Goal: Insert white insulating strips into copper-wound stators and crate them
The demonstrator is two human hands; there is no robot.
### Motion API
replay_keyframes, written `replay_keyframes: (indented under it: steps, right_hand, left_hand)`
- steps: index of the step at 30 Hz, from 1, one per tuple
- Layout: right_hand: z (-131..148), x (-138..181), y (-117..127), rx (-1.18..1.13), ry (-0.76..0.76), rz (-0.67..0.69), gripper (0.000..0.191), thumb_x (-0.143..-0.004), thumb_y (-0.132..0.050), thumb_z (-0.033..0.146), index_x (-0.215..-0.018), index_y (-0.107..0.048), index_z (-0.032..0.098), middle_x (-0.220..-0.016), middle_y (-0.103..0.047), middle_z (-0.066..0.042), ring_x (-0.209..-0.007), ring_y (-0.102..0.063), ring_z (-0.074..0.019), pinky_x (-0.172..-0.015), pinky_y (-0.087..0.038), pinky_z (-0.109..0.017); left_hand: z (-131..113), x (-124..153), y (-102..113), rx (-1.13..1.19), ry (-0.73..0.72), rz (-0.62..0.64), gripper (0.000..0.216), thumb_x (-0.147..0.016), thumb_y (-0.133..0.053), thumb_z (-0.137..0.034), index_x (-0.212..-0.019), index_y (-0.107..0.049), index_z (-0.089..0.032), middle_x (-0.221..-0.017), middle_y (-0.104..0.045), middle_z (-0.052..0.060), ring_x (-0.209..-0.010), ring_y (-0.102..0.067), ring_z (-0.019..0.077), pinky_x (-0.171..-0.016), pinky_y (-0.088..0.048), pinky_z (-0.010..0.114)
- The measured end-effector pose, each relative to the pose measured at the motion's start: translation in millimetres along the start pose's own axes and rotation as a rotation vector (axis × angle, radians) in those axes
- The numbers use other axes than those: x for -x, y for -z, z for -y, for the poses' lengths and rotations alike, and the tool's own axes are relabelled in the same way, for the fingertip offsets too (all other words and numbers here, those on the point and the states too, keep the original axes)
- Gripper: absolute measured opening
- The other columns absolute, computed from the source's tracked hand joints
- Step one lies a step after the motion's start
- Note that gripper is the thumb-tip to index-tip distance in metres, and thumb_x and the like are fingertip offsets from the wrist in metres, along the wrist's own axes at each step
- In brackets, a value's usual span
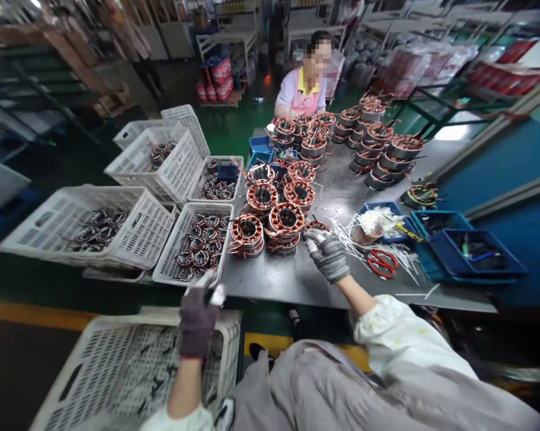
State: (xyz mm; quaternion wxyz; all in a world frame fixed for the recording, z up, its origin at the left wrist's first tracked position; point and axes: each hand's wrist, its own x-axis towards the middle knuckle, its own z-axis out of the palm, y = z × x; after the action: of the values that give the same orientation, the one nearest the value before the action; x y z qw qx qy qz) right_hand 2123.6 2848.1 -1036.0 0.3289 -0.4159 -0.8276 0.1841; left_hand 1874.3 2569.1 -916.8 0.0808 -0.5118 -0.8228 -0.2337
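Observation:
My right hand (329, 258), in a grey glove with pale fingertips, is at the near side of a low copper-wound motor stator (317, 225) on the table. Its fingers are bent at the stator's rim, and the hand partly covers it. To its left, several stators (287, 218) stand in stacks, their copper windings facing up. My left hand (199, 320), in a dark purplish glove with white fingertips, is over the edge of a white crate (231, 353), thumb and fingers apart and slightly blurred. Nothing shows in it. Beyond it a white crate (162, 272) holds several small wound rings (201, 257).
Red-handled scissors (382, 263), white strips (342, 233) and blue trays (481, 251) lie on the table's right side. More stators (387, 155) are stacked farther back. A co-worker (303, 90) is at the far end. White crates (148, 209) stand at left.

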Motion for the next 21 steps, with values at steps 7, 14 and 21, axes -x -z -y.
replay_keyframes:
  steps: [7, 14, 21]
  right_hand:
    - [-64.6, -37.6, -36.0, 0.11, -0.215, 0.24, 0.045, -0.09, -0.058, 0.035, -0.129, -0.065, 0.014, -0.126, -0.07, -0.016, -0.115, -0.064, -0.0318, -0.103, -0.047, -0.044]
    - [-105.9, -31.0, -71.5, 0.072, -0.22, 0.457, 0.061, -0.086, -0.068, 0.038, -0.139, -0.059, 0.011, -0.139, -0.062, -0.022, -0.134, -0.051, -0.038, -0.119, -0.027, -0.052]
    - [-106.3, -68.8, -71.2, -0.002, -0.283, 0.482, 0.031, -0.085, -0.069, 0.038, -0.105, -0.077, 0.016, -0.118, -0.074, -0.017, -0.119, -0.063, -0.0363, -0.115, -0.035, -0.046]
  left_hand:
    - [-194.7, -203.4, -63.0, -0.39, -0.888, 0.242, 0.059, -0.094, -0.059, -0.028, -0.15, -0.044, -0.015, -0.154, -0.05, 0.013, -0.147, -0.042, 0.0278, -0.127, -0.026, 0.053]
    - [-229.8, -304.0, -168.5, -0.697, -1.11, 0.738, 0.048, -0.084, -0.063, -0.02, -0.129, -0.06, -0.004, -0.13, -0.066, 0.022, -0.128, -0.058, 0.0314, -0.119, -0.032, 0.052]
    - [-224.2, -334.9, -178.6, -0.652, -1.161, 0.761, 0.031, -0.086, -0.056, -0.016, -0.113, -0.066, -0.007, -0.111, -0.071, 0.02, -0.108, -0.066, 0.0294, -0.113, -0.037, 0.052]
